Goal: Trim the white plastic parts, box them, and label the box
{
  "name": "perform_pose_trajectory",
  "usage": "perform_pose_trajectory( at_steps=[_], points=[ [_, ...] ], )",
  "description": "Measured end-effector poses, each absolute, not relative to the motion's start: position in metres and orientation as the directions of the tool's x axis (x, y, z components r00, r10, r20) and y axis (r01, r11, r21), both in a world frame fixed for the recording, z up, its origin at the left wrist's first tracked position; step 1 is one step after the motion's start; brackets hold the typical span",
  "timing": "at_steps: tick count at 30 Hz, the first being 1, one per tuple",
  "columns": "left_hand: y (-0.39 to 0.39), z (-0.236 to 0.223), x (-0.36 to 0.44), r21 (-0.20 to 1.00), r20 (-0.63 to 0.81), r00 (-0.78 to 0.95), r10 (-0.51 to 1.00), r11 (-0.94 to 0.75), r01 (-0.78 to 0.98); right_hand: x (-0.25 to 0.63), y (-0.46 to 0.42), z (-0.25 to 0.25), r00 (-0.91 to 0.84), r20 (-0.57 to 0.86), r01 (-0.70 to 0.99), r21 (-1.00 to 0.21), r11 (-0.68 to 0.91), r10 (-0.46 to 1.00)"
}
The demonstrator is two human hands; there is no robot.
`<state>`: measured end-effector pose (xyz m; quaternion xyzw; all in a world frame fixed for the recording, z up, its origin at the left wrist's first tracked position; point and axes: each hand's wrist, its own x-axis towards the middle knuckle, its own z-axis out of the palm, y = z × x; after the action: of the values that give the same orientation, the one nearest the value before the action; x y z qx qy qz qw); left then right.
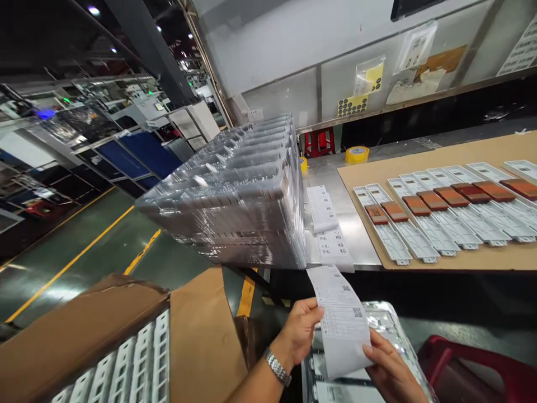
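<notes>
A strip of printed labels (339,330) with codes and small text is stretched between my two hands, low in the middle of the view. My left hand (298,327), with a metal watch band on the wrist, pinches its left edge. At the lower right edge, my right hand (388,361) grips the strip between thumb and fingers. More printed labels (322,210) lie on the metal table just beyond, beside a stack of plastic trays (247,196) bound in clear wrap. Beneath my hands is a tray (388,319) with shiny wrapping, partly hidden.
An open cardboard box (205,324) with white slotted parts (142,358) stands at lower left. Several white strips with orange-brown blocks (453,196) lie on a cardboard sheet (361,184) at right. Yellow tape (357,154) sits behind. A dark red chair (474,364) is at lower right.
</notes>
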<state>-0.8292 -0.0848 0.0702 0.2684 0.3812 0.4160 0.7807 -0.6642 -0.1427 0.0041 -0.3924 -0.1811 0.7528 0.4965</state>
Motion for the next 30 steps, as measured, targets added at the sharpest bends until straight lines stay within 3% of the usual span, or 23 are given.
perform_pose_trajectory(
  at_steps=[5, 9, 12, 16, 19, 23, 26, 30],
  points=[
    [-0.127, 0.102, -0.837, 0.705, -0.369, 0.442, 0.818, 0.556, -0.441, -0.669, -0.198, 0.029, -0.205, -0.424, -0.603, -0.655, -0.455, 0.882],
    [-0.16, 0.13, -0.843, 0.703, -0.367, 0.462, 0.807, 0.566, -0.43, -0.669, -0.232, 0.056, -0.15, -0.385, -0.503, -0.763, -0.406, 0.91],
    [-0.184, 0.15, -0.851, 0.721, -0.343, 0.471, 0.813, 0.549, -0.422, -0.663, -0.259, 0.074, -0.077, -0.313, -0.297, -0.899, -0.321, 0.947],
    [-0.217, 0.174, -0.864, 0.729, -0.312, 0.493, 0.812, 0.537, -0.425, -0.659, -0.296, 0.11, 0.325, -0.108, 0.162, -0.972, -0.168, 0.939],
    [-0.243, 0.189, -0.874, 0.732, -0.281, 0.524, 0.804, 0.533, -0.425, -0.669, -0.319, 0.153, 0.328, 0.178, 0.457, -0.89, 0.009, 0.928],
    [-0.28, 0.208, -0.885, 0.752, -0.25, 0.566, 0.786, 0.526, -0.398, -0.697, -0.335, 0.202, -0.005, 0.529, 0.679, -0.621, 0.391, 0.849],
    [-0.306, 0.219, -0.89, 0.784, -0.219, 0.592, 0.775, 0.501, -0.367, -0.717, -0.343, 0.218, -0.203, 0.586, 0.774, -0.395, 0.495, 0.784],
    [-0.328, 0.228, -0.888, 0.732, -0.313, 0.557, 0.769, 0.569, -0.375, -0.731, -0.355, 0.218, -0.233, 0.57, 0.841, -0.288, 0.457, 0.788]
  ],
)
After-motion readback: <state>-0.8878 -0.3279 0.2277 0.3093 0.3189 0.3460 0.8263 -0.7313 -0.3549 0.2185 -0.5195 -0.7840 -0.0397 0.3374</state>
